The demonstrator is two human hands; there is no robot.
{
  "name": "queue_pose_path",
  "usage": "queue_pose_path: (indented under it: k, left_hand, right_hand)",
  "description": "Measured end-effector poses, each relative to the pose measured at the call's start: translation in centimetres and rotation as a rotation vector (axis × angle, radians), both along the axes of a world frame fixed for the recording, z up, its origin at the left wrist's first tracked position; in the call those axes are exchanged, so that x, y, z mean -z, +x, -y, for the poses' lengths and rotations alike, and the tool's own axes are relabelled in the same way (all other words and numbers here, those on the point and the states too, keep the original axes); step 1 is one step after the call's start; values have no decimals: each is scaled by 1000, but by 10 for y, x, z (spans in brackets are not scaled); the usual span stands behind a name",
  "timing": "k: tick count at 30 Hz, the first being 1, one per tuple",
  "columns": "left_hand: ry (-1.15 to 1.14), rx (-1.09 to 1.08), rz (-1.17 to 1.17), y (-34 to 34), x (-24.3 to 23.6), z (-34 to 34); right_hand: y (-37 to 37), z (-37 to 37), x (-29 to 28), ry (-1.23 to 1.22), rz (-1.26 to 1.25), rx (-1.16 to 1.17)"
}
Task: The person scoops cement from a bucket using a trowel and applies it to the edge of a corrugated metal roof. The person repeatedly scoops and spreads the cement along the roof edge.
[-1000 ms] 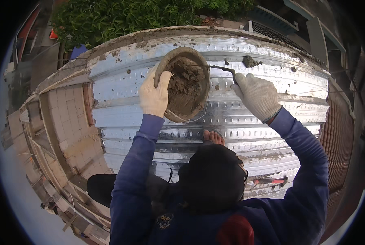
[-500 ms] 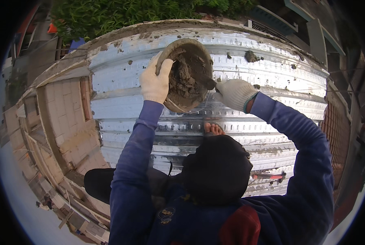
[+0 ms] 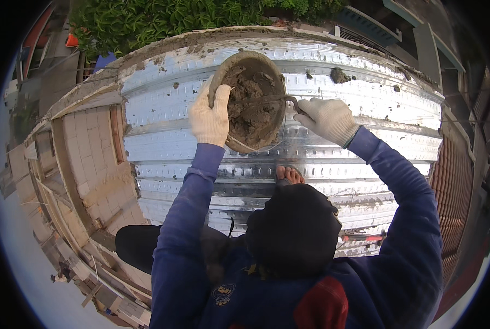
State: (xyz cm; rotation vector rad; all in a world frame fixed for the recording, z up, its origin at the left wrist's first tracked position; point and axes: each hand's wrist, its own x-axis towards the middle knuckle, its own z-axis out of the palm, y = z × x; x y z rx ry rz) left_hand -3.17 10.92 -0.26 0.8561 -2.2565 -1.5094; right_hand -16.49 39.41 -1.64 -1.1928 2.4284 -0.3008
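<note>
Head view: the left grip [image 3: 209, 119], thumb over the rim, is clamped on the bucket [image 3: 250, 55], whose body is just right of it, mortar [image 3: 250, 122] inside; the trowel [image 3: 278, 98] extends over the mortar from the right grip [image 3: 330, 120], wrapped around its right end, above ribbed metal sheeting [image 3: 387, 100].

The left hand [image 3: 210, 118] and right hand [image 3: 331, 119] wear cream gloves [image 3: 207, 127], blue sleeves [image 3: 186, 189] behind them. Between them, grey-brown mortar [image 3: 250, 120] shows in a grey bucket [image 3: 279, 82]; the right hand's trowel [image 3: 278, 97] seems dark grey, edge-on. Below, silver sheeting [image 3: 162, 104] bears dashed rows; beyond, foliage [image 3: 173, 24] is green.
</note>
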Motion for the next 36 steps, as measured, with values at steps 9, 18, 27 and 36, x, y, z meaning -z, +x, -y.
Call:
queue_pose_path:
  k: [9, 18, 27, 36]
  left_hand:
    - [-158, 55, -45, -16, 7, -22]
    - [-5, -32, -17, -16, 8, -7]
    - [54, -52, -15, -9, 4, -2]
    - [-92, 95, 76, -37, -16, -34]
  right_hand:
    - [-4, 11, -20, 301, 822, 266]
    - [53, 2, -11, -129, 859, 174]
    - [71, -34, 26, -276, 926, 471]
    - [51, -150, 29, -300, 586, 1177]
